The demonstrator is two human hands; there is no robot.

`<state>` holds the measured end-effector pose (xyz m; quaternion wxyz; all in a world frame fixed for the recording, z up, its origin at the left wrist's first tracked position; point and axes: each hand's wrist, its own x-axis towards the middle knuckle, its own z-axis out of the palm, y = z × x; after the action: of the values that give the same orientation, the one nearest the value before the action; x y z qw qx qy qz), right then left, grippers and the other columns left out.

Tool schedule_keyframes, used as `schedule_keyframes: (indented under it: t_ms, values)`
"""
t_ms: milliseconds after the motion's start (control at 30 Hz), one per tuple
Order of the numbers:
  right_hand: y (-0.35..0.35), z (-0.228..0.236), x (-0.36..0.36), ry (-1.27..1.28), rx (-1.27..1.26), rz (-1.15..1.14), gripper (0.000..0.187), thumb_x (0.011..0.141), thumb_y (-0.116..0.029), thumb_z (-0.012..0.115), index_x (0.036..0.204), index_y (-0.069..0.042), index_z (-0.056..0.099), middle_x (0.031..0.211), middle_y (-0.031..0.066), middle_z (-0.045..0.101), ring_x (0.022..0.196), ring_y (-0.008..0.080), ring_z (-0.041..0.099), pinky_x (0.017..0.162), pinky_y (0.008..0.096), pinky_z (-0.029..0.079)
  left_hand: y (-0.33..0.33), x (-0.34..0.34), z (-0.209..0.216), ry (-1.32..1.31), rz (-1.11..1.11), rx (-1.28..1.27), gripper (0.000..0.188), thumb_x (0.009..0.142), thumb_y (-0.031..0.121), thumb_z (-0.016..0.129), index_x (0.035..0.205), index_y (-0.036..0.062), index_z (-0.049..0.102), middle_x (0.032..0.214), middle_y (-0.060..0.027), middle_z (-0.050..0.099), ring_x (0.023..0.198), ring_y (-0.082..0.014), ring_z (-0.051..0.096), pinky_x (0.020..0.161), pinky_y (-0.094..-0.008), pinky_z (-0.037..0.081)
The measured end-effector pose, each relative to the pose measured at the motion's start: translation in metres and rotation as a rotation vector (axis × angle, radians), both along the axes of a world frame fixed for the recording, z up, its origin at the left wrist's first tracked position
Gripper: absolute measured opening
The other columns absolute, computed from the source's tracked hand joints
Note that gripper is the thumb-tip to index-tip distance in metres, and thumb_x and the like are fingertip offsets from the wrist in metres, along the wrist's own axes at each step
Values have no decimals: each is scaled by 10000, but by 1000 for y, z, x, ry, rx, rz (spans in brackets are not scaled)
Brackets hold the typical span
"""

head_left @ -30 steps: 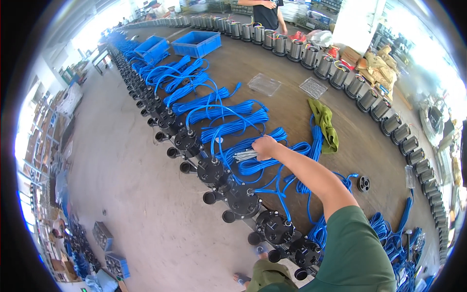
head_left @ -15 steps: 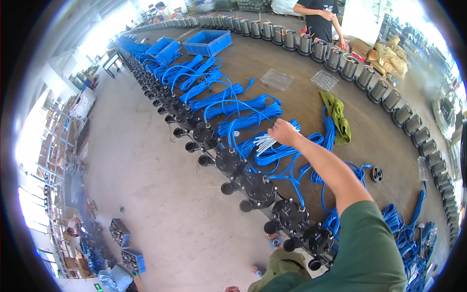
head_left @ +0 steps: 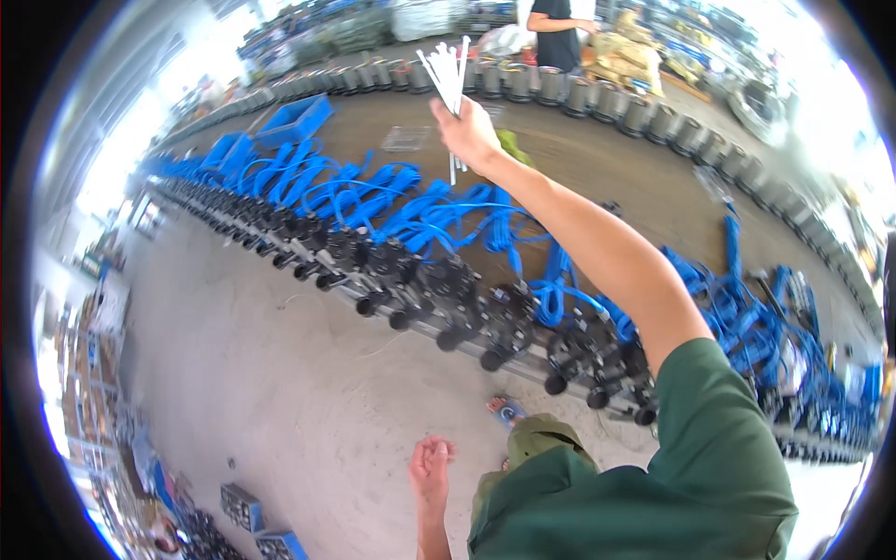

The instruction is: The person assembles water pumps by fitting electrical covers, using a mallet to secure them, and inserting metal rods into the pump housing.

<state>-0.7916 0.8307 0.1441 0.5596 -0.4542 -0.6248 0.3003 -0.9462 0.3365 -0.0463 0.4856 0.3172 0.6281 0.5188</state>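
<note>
— Rising above the table now, is it, that bundle of white ties (head_left: 446, 67)? Half a second ago it sat low among the blue cables.

— Yes. The right hand (head_left: 471, 135) has lifted from the cable pile to high over the table, arm stretched out. Its fingers are pressed together around the lower part of the ties; the strips fan upward out of the fist, and a few ends hang just below it.

— And the left hand (head_left: 431, 467)?

— Down near the floor, fingers loosely spread, holding nothing, well apart from the ties.

— What lies under the raised hand?

— Coiled blue cables (head_left: 420, 201) on the brown table (head_left: 597, 163), with a row of black pumps (head_left: 439, 294) along its near edge. A green cloth (head_left: 513, 145) lies just beside the wrist.
</note>
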Motion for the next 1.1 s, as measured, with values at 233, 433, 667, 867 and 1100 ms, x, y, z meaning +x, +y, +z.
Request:
schedule_keyframes:
  t_ms: [233,433,667,867,1100]
  values:
    - [-397,1,137,-109,-795,558,282,1021,-352,596,1041,-71,614,806,18,604,682,125,569,620,326,511,-37,89,54,-424,-263,241,630,985,476,648,1401,36,474,1220,-142,626,1085,-260,625,932,-399,497]
    - [-618,-118,166,965,-1499,524,376,1067,-344,609,782,-145,465,690,-76,395,559,61,389,508,262,355,-28,151,39,-726,-609,140,690,1021,521,545,1484,21,442,1376,-169,585,1089,-274,624,936,-426,513]
    - [-676,-106,234,1222,-1492,433,354,1081,-330,582,794,-159,465,699,-76,411,586,57,405,542,235,387,-87,243,43,-331,-1162,-55,477,1119,347,425,1123,-37,708,1087,-133,734,961,-181,666,887,-320,515]
    - [-696,-88,326,893,-1079,158,397,1082,-352,575,777,-105,516,706,-45,469,617,71,438,563,272,399,-122,334,48,-476,-919,96,842,1031,511,584,1606,48,180,1587,-138,393,1443,-221,395,1157,-368,345]
    - [-709,-124,487,134,-562,-142,233,998,-251,646,916,-33,638,818,122,609,774,272,589,685,386,470,-176,482,25,-685,-1047,-363,567,1024,362,651,1443,37,450,1293,-88,615,1107,-208,654,924,-362,562]
